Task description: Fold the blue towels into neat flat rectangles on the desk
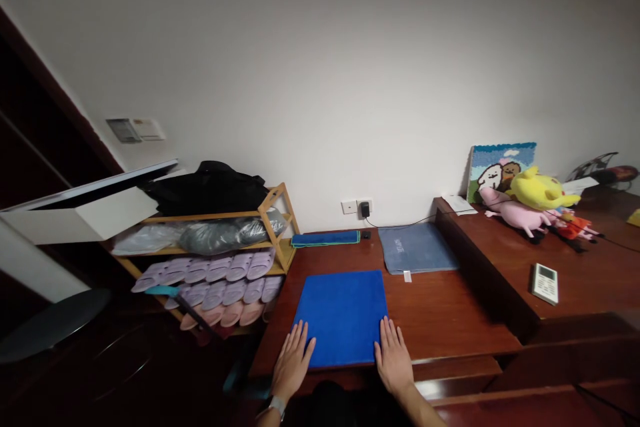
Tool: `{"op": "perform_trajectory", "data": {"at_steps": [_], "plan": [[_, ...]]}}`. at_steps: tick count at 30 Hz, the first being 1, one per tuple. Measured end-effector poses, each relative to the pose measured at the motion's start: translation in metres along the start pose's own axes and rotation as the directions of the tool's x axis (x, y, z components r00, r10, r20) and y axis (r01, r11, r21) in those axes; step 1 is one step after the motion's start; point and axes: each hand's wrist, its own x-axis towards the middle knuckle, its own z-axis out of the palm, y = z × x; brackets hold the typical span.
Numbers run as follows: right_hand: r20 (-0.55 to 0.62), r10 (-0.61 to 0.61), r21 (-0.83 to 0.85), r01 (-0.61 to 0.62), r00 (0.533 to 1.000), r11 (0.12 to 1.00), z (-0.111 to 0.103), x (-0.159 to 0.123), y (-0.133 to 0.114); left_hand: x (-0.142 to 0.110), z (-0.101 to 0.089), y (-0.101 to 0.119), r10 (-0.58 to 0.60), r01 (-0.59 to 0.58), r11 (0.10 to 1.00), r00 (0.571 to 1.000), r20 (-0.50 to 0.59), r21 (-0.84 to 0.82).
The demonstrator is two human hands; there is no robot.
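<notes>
A bright blue cloth [345,313] lies flat and square on the brown wooden table [440,320]. My left hand [294,359] rests at its near left corner, palm down with the fingers stretched out. At the near right corner my right hand [393,355] lies flat too, fingertips on the cloth's edge. Neither hand grips anything. Behind the blue cloth, a folded dark blue cloth with green edging [326,239] sits along the wall. A grey-blue towel [419,249] with a white tag is spread at the back right.
Left of the table stands a wooden rack [277,227] with several slippers [220,267] and a black bag [210,188]. A charger [365,209] is plugged into the wall, its cord running right. The higher desk holds plush toys [537,188] and a white calculator-like device [545,283].
</notes>
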Motion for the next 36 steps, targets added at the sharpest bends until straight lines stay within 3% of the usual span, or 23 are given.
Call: {"op": "perform_trajectory", "data": {"at_steps": [4, 7, 11, 15, 17, 19, 23, 28, 32, 36], "plan": [[-0.012, -0.003, 0.018, 0.003, 1.000, 1.000, 0.001, 0.003, 0.001, -0.002, 0.001, -0.004, -0.060, 0.059, 0.998, 0.997, -0.046, -0.031], [0.003, -0.009, 0.024, 0.009, 1.000, 1.000, 0.000, 0.003, 0.001, -0.003, -0.003, 0.015, -0.056, 0.052, 0.998, 0.988, -0.141, -0.031], [0.006, -0.006, 0.033, 0.006, 1.000, 0.999, 0.000, 0.003, 0.000, 0.006, -0.008, 0.087, 0.143, -0.146, 0.987, 0.989, -0.049, -0.064], [-0.023, -0.026, 0.038, 0.027, 0.999, 0.999, 0.006, 0.003, 0.004, 0.022, -0.001, 0.168, 0.375, -0.361, 0.922, 0.923, 0.086, -0.142], [-0.021, -0.050, 0.039, 0.051, 0.999, 0.998, 0.009, 0.003, 0.006, 0.028, 0.008, 0.191, 0.412, -0.390, 0.906, 0.903, 0.122, -0.166], [-0.014, -0.062, 0.038, 0.063, 0.998, 0.997, 0.011, 0.004, 0.007, 0.030, 0.016, 0.199, 0.414, -0.391, 0.905, 0.900, 0.138, -0.168], [0.012, -0.037, 0.016, 0.037, 0.999, 0.999, 0.005, 0.003, 0.005, 0.028, 0.019, 0.174, 0.380, -0.364, 0.923, 0.916, 0.133, -0.129], [0.018, -0.014, 0.010, 0.014, 1.000, 1.000, -0.006, 0.002, 0.000, 0.025, 0.000, 0.094, 0.160, -0.158, 0.987, 0.977, 0.138, -0.026], [0.039, 0.005, 0.014, -0.006, 0.999, 1.000, -0.009, 0.001, -0.002, 0.021, -0.010, 0.035, 0.020, -0.025, 0.999, 0.995, 0.102, 0.047], [0.054, 0.006, 0.023, -0.008, 0.999, 1.000, -0.008, -0.001, -0.002, 0.015, -0.008, 0.018, 0.032, -0.035, 0.997, 0.999, 0.043, 0.064]]}}
